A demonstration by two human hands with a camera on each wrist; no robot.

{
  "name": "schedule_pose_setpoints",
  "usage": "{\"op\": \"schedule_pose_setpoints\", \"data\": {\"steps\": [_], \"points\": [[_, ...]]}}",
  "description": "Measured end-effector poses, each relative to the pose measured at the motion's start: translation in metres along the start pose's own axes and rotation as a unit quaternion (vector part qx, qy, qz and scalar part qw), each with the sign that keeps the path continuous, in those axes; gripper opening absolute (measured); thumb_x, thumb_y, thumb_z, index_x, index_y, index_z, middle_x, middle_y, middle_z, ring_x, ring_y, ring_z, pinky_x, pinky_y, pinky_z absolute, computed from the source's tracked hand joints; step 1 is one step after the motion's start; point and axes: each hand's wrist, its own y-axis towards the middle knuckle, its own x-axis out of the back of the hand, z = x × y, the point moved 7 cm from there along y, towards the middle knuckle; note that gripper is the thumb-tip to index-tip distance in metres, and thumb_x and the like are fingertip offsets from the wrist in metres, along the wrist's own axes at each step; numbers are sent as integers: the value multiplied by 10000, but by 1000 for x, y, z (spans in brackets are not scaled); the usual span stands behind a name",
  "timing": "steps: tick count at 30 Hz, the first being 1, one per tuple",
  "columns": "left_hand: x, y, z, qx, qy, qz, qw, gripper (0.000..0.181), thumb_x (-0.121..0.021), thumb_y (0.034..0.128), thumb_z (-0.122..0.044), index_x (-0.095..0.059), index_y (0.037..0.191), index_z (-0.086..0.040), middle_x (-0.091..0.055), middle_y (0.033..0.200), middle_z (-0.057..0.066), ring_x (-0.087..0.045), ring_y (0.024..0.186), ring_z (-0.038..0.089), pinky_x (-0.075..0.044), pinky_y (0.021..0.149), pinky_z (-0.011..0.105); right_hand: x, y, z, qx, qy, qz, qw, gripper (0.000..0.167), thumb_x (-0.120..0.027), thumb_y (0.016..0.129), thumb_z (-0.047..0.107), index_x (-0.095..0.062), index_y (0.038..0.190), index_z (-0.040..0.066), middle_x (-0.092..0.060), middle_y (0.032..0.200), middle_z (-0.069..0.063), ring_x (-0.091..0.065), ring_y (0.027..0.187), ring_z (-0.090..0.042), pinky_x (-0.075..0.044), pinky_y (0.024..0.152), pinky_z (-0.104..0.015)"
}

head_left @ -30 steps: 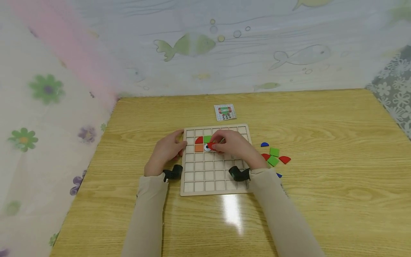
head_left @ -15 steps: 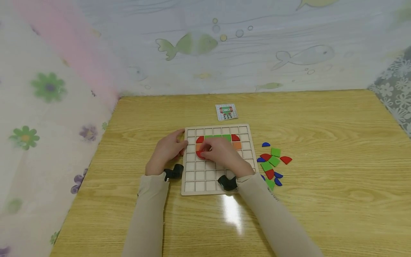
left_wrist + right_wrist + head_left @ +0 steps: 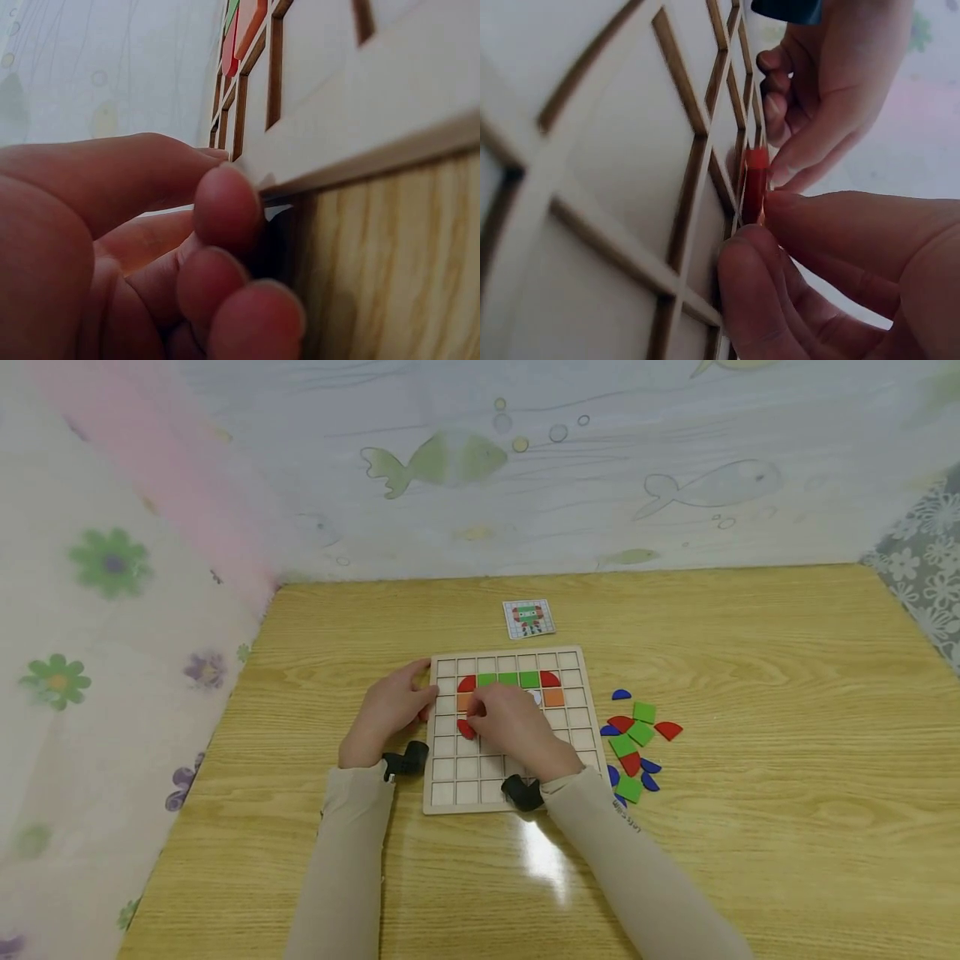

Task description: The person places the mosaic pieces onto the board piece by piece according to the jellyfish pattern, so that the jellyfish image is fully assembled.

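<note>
A red quarter-circle piece [image 3: 466, 727] is pinched by the fingertips of my right hand [image 3: 517, 727]. It stands tilted over the left part of the wooden grid board [image 3: 487, 794], seen edge-on as a red piece [image 3: 756, 184] in the right wrist view. My left hand [image 3: 390, 706] grips the board's left edge, its thumb on the rim and curled fingertips [image 3: 225, 206] against the side. Set in the board are red quarter-circles [image 3: 550, 679], green squares [image 3: 508, 679], orange squares [image 3: 553, 697] and a partly covered white piece [image 3: 535, 697]. My right hand hides some cells.
A small pattern card [image 3: 528, 618] lies beyond the board. Right of the board, loose green squares [image 3: 628, 789], red quarter-circles [image 3: 669, 730] and blue half-circles [image 3: 621, 695] are scattered on the wood-grain table [image 3: 787, 760]. A patterned wall covering [image 3: 465, 510] rises behind.
My right hand has carried the red piece from over the eye piece leftward and nearer to me, then tipped it beneath the left orange square. My left hand stays at the board's edge.
</note>
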Motion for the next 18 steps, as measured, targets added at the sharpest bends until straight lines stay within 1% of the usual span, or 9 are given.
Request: {"op": "schedule_pose_setpoints", "data": {"steps": [3,5,9,11,18], "points": [[0,0,0,21,-9,-18,10000,552,-479,885,-303,-291,1398,-218,-589,597,8,-493,449,164,-399,526,306,1,0,1,72,-89,8,9999,40,-627,814,191,-639,777,182,-552,763,71,-485,713,-105,-406,652,-254],[0,0,1,18,-1,-13,10000,555,-477,886,-304,-287,1400,-216,-589,598,6,-492,449,162,-398,533,307,0,0,3,177,-128,80,9997,30,-636,806,207,-643,813,179,-549,758,70,-483,708,-104,-405,642,-251],[1,0,-1,-46,-6,-19,10000,552,-479,887,-304,-293,1397,-203,-592,595,1,-479,444,148,-403,528,303,-3,0,6,364,-229,330,9985,139,-652,790,220,-650,918,164,-560,797,66,-483,732,-103,-406,659,-251],[1,0,-2,-85,12,-5,10000,550,-475,891,-302,-291,1398,-192,-589,591,-1,-475,443,145,-402,529,301,-3,-1,7,414,-267,405,9980,162,-654,790,211,-648,942,155,-565,821,64,-486,747,-102,-407,677,-254],[1,-1,-2,-68,18,-25,10000,550,-475,891,-310,-293,1397,-196,-582,575,7,-485,429,160,-406,525,311,-3,0,5,298,-223,299,9989,118,-638,812,192,-649,926,160,-560,811,66,-495,732,-102,-410,666,-255]]}}
